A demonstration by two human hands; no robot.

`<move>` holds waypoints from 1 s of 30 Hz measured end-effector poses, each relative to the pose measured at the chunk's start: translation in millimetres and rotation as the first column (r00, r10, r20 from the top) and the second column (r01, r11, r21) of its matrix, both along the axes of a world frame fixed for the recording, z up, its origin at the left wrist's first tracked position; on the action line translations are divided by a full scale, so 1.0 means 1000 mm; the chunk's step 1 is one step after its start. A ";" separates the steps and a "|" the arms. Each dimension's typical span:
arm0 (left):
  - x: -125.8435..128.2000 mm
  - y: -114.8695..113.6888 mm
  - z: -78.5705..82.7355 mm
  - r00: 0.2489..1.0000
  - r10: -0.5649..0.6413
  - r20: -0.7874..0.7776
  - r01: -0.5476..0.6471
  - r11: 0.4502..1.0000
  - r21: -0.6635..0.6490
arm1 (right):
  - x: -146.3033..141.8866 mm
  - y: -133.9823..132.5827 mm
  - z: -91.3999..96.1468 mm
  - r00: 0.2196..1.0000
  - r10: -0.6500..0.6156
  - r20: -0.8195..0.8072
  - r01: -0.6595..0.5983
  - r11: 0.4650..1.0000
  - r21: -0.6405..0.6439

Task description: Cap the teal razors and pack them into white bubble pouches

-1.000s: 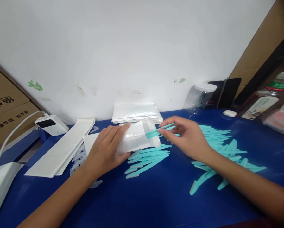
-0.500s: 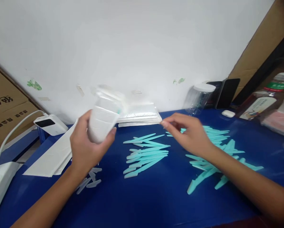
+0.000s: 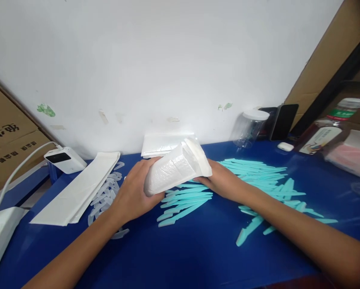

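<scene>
A white padded bubble mailer (image 3: 169, 172) is held tilted above the table between my hands. My left hand (image 3: 136, 188) is wrapped around its closed lower end. My right hand (image 3: 217, 178) grips the flap end at the right; most of its fingers are hidden behind the mailer. Below lies a row of teal eyebrow razors (image 3: 187, 202), partly covered by the mailer. A larger heap of teal razors (image 3: 261, 172) spreads beneath and beyond my right forearm. Translucent blade caps (image 3: 107, 194) lie in a pile beside my left wrist.
Flat white mailers (image 3: 74, 194) lie at the left, and another stack (image 3: 155, 145) rests against the wall. A white power bank (image 3: 66, 159) with a cable stands far left. At the right are a clear jar (image 3: 250, 128), a phone (image 3: 284, 121), a white case (image 3: 285, 147) and a bottle (image 3: 324, 132).
The mailer has tipped over to the right and come lower, in front of the back stack. My right hand has moved left and taken its flap end. My left hand has shifted right with it.
</scene>
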State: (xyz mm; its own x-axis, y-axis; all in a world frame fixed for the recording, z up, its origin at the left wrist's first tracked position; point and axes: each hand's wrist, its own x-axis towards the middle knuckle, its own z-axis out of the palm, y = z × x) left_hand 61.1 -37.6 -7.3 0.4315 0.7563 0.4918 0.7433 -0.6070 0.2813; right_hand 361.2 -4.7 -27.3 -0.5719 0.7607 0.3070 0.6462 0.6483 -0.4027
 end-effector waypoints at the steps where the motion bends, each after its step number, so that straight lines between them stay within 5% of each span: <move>1: -0.003 0.001 0.003 1.000 0.001 -0.016 -0.001 1.000 0.020 | 0.000 -0.001 0.001 1.000 -0.008 0.005 0.009 1.000 -0.024; 6: -0.021 0.005 0.022 0.991 0.126 -0.044 -0.112 0.964 0.241 | 0.005 -0.005 0.002 1.000 -0.006 0.010 0.008 0.981 -0.194; 11: -0.034 0.013 0.030 0.983 0.147 -0.113 -0.100 0.932 0.348 | 0.006 -0.006 0.001 0.998 -0.023 -0.055 0.014 0.988 -0.155; 17: -0.048 0.024 0.025 0.962 0.190 -0.194 -0.108 0.923 0.369 | -0.008 -0.001 -0.005 0.980 -0.087 -0.179 0.063 0.989 -0.135; 30: -0.043 0.022 0.022 0.961 0.167 -0.222 -0.083 0.936 0.343 | -0.015 0.010 -0.013 0.996 -0.077 -0.034 0.075 0.996 -0.058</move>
